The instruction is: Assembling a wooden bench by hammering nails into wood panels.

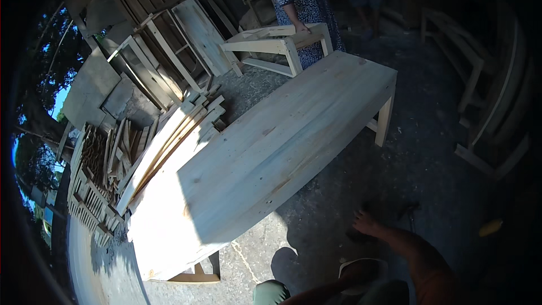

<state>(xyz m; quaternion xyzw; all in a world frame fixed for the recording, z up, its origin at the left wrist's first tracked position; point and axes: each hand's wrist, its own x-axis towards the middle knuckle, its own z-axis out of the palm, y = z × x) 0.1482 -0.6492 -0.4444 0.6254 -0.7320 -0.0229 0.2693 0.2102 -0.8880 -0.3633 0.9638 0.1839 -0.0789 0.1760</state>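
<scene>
I can't tell how open or full the right hand and left hand are; poor light could make them bump the long, pale wooden tabletop ahead.

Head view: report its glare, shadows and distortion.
Head view: sunlight bleaches the long pale wooden table at its left end; a hard shadow edge crosses its top; a small yellow object sits in gloom at right; straight edges bend toward the rim.
</scene>
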